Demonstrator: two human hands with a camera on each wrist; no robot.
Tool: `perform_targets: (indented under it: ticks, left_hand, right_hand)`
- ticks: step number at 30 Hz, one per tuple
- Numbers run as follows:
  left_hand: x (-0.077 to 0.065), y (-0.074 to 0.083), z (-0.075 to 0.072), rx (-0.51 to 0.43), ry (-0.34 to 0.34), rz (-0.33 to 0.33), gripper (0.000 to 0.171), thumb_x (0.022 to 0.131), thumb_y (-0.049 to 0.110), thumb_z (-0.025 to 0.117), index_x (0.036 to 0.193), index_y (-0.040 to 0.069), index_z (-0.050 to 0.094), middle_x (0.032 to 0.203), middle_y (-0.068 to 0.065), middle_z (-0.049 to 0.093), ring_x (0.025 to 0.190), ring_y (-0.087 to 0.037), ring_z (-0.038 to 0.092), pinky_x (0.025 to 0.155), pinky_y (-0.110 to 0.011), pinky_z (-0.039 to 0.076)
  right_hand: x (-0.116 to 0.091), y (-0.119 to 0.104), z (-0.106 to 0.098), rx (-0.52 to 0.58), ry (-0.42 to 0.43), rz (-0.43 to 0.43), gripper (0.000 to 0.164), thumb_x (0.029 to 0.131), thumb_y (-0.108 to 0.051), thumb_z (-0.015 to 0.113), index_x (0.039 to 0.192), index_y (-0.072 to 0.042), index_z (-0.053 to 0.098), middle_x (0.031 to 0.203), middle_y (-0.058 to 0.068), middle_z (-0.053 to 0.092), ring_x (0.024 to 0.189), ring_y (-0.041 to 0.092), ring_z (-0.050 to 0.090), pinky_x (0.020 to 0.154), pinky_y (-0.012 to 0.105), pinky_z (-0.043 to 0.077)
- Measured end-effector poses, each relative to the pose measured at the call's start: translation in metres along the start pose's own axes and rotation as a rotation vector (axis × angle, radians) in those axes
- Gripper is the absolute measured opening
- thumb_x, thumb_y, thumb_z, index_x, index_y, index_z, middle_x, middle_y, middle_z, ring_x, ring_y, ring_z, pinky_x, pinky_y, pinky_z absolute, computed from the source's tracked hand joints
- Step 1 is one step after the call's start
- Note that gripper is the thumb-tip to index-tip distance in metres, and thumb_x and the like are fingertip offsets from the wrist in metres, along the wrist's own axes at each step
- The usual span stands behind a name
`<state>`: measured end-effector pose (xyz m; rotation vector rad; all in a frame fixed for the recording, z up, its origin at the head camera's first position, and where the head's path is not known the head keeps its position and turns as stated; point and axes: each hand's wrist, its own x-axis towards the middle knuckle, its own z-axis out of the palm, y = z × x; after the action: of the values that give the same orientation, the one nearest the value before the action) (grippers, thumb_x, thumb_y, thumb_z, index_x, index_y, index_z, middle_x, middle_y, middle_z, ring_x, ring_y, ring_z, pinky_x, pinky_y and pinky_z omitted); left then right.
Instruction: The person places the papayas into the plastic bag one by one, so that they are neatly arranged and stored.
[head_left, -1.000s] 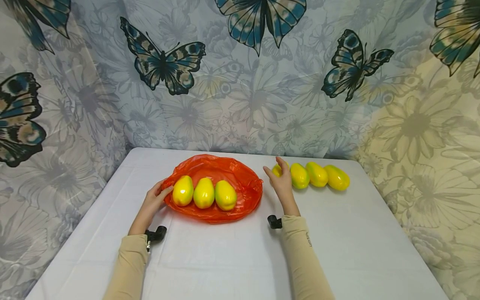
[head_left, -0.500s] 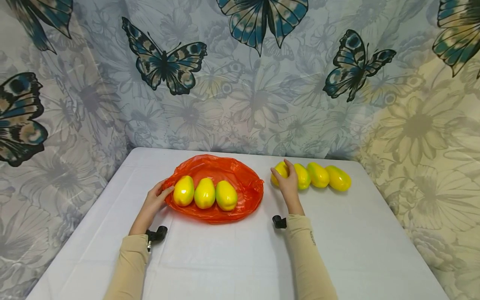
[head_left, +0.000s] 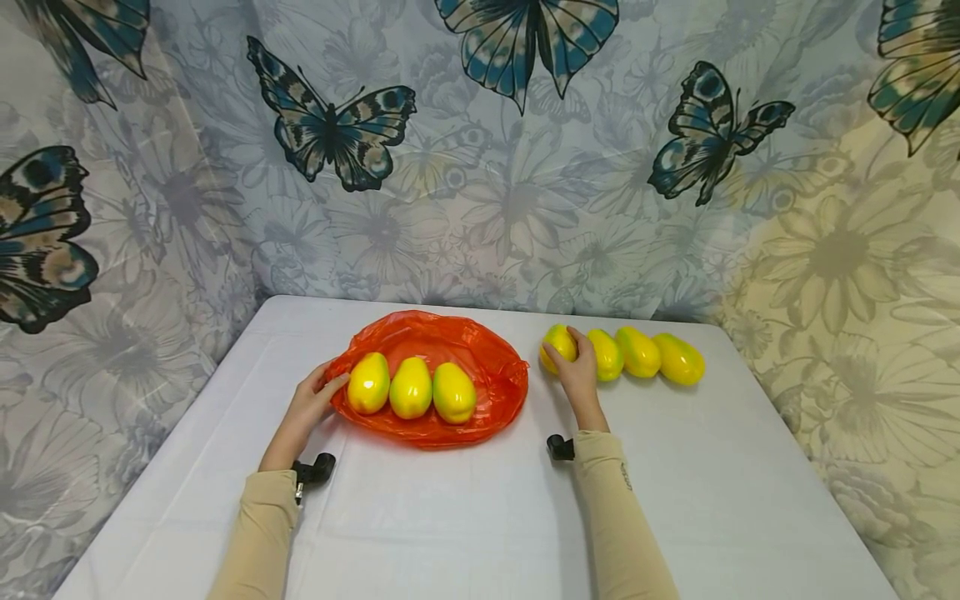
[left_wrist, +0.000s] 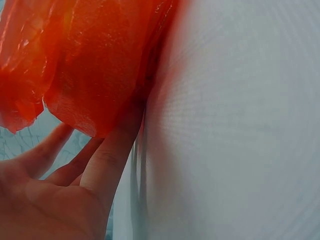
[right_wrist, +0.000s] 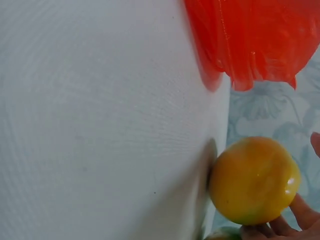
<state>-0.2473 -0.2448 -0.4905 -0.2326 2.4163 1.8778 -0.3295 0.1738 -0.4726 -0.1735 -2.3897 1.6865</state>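
Note:
A red plastic bag [head_left: 498, 387] lies spread on the table with three yellow-green mangoes in it, one of them the left mango [head_left: 368, 383]. My left hand [head_left: 309, 398] touches the bag's left side; in the left wrist view its fingers [left_wrist: 107, 160] reach straight and spread to the red plastic. Right of the bag, my right hand [head_left: 579, 375] grips the nearest mango [head_left: 555, 348] of a row, thumb at its front and fingers on its right side. In the right wrist view this mango [right_wrist: 252, 180] rests against those fingers, which are partly hidden behind it.
Several more mangoes stand in line right of my right hand, ending with the rightmost mango [head_left: 678, 360]. A white cloth covers the table [head_left: 442, 525]. Behind it hangs a butterfly-patterned backdrop [head_left: 517, 208], close to the table's back edge.
My right hand has moved right and closed round the nearest mango of the row, which has shifted slightly left in the last half second. The left hand stays at the bag.

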Motion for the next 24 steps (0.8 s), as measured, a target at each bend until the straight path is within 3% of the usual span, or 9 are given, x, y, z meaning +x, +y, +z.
perform_targets:
  ticks: [7,15,24]
  left_hand:
    - [0.0009,-0.0009,0.0003,0.010,0.006,0.000,0.069,0.099,0.046,0.051,0.154,0.014,0.028,0.156,-0.017,0.034,0.130,-0.028,0.045,0.085,-0.012,0.047]
    - [0.0005,-0.0010,0.0004,0.000,-0.001,-0.002,0.069,0.099,0.047,0.051,0.155,0.015,0.027,0.157,-0.017,0.033,0.131,-0.028,0.044,0.085,-0.012,0.047]
    - [0.0017,-0.0021,-0.0002,0.000,0.004,-0.012,0.068,0.099,0.045,0.051,0.155,0.015,0.027,0.156,-0.017,0.034,0.128,-0.027,0.046,0.083,-0.012,0.048]
  right_hand:
    - [-0.0011,0.0049,0.0024,-0.014,-0.023,0.023,0.063,0.092,-0.019,0.067,0.146,-0.001,0.040,0.152,0.021,0.035,0.141,0.034,0.033,0.119,0.046,0.027]
    - [-0.0064,0.0082,0.0046,-0.011,-0.076,0.080,0.076,0.090,-0.018,0.067,0.154,-0.011,0.027,0.160,0.016,0.027,0.145,0.034,0.028,0.120,0.049,0.023]
    - [-0.0091,0.0095,0.0059,0.012,-0.060,0.074,0.073,0.089,-0.012,0.068,0.152,-0.007,0.031,0.159,0.017,0.029,0.146,0.033,0.028,0.121,0.048,0.022]
